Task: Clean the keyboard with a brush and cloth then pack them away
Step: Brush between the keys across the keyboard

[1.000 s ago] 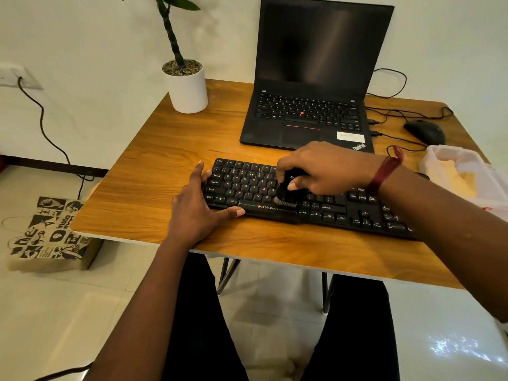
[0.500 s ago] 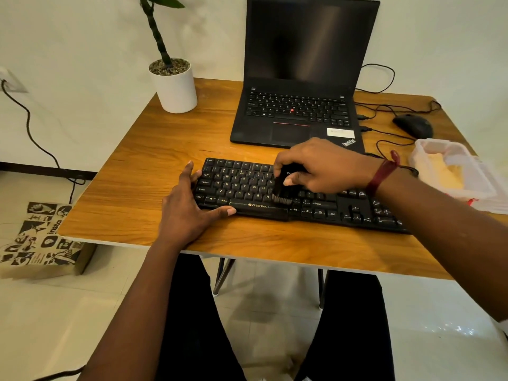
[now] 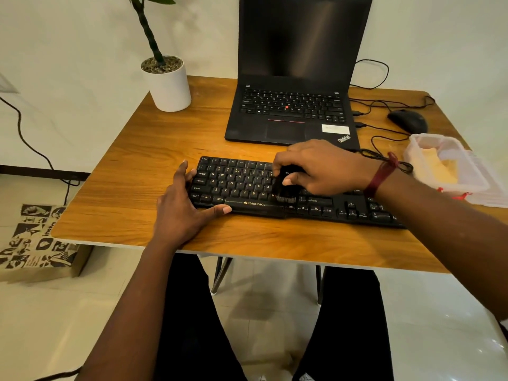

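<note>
Nearest the camera, two legs in plain black trousers [image 3: 189, 320] sat under the front edge of a wooden table with a warm orange-brown grain and a thin pale rim [image 3: 132, 188]. On it lay a flat, rectangular black plastic keyboard with pale lettering and a gold brand mark on its long space bar [image 3: 236, 185], its length running roughly along the table's near edge.

The left hand [image 3: 181, 213] rested spread at the keyboard's left end: the palm lay on the wood, the fingers reached up along the left side of the case, and the thumb stretched out against the front edge just beside the space bar. The right hand [image 3: 319, 169], with a dark red band at the wrist [image 3: 380, 176], was curled downward over the middle of the keys, its fingers and thumb pinching a small black brush [image 3: 284, 189]. The short bristle tuft seemed to touch the keys near the right end of the space bar, though blur made contact hard to judge.

To the right stood a translucent, rounded plastic tub holding something pale yellow, probably a cloth [image 3: 445, 167]. Farther back were an open black matte laptop with a dark screen [image 3: 297, 78], a glossy black mouse [image 3: 406, 121] with thin black cables [image 3: 384, 143], and a smooth white cylindrical pot topped with gravel [image 3: 167, 83].
</note>
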